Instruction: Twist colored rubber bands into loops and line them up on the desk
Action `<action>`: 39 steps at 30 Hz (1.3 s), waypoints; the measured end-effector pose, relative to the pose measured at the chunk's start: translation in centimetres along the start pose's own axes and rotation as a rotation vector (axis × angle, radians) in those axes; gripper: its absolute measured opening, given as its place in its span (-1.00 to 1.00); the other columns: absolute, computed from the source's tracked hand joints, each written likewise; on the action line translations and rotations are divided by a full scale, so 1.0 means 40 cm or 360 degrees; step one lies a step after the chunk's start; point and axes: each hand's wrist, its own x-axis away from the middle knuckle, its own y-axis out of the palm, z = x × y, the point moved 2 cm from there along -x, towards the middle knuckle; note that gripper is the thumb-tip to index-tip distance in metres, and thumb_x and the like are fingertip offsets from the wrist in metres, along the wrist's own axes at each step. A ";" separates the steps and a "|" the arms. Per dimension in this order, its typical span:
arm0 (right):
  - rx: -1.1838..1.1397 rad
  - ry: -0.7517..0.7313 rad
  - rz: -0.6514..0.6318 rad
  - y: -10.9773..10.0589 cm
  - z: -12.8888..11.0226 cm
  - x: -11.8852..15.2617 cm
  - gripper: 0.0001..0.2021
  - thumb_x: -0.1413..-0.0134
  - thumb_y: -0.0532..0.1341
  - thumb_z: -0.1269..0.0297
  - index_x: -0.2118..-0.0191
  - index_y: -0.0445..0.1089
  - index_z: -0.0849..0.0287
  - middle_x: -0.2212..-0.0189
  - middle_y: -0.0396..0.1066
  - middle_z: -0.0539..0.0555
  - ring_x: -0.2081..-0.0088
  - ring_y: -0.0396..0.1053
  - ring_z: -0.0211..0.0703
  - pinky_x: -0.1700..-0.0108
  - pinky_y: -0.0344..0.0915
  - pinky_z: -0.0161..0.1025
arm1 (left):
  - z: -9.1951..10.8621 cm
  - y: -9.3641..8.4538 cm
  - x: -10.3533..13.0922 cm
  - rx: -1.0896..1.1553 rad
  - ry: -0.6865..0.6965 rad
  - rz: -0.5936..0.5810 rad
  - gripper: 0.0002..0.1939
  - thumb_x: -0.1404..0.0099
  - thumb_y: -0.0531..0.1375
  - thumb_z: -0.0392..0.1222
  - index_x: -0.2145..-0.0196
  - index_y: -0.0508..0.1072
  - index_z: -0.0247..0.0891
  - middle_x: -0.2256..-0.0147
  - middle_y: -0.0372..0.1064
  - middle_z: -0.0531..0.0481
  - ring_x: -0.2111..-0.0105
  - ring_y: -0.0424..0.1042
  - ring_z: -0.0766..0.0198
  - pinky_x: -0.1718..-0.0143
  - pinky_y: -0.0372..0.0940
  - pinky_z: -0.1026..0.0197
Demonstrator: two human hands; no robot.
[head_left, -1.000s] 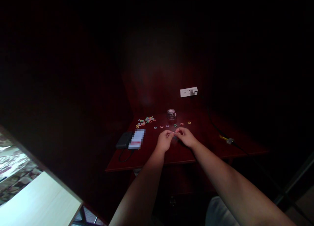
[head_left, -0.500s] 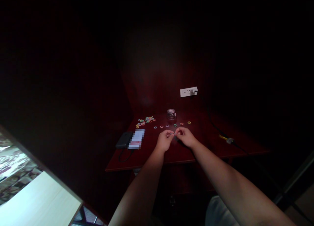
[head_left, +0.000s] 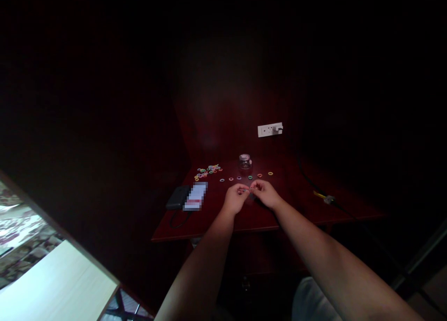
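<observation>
My left hand [head_left: 236, 198] and my right hand [head_left: 265, 193] meet above the dark red table, fingertips pinched almost together. Between them is a small, bluish hair tie [head_left: 246, 190], mostly covered by the fingers. Just beyond my hands a spaced row of small hair ties crosses the table, among them a blue one [head_left: 222, 180], a green one [head_left: 250, 177] and a yellow one [head_left: 270, 173]. Behind the row stands a clear jar [head_left: 245, 164] with a pinkish top. A loose pile of coloured hair ties [head_left: 209, 170] lies to the left.
On the table's left are a black power bank [head_left: 178, 197] and a phone [head_left: 196, 196] with a blurred screen, a cable beside them. At the right lies a dark cable with a yellow piece [head_left: 319, 194]. A white wall socket [head_left: 270, 130] holds a plug.
The view has shifted very slightly. Both hands stay pinched together in nearly the same place, with only slight finger movement around the hair tie.
</observation>
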 end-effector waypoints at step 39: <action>-0.0002 0.0012 0.0043 0.002 -0.038 0.011 -0.82 0.17 0.19 0.20 0.51 0.28 0.22 0.62 0.24 -0.04 0.57 0.13 -0.34 0.52 0.07 -0.36 | 0.016 0.000 0.003 0.0023 -0.0045 0.0012 -0.85 -0.09 0.16 -0.17 0.45 0.41 -0.33 0.53 0.34 0.02 0.51 0.27 0.39 0.44 0.17 0.34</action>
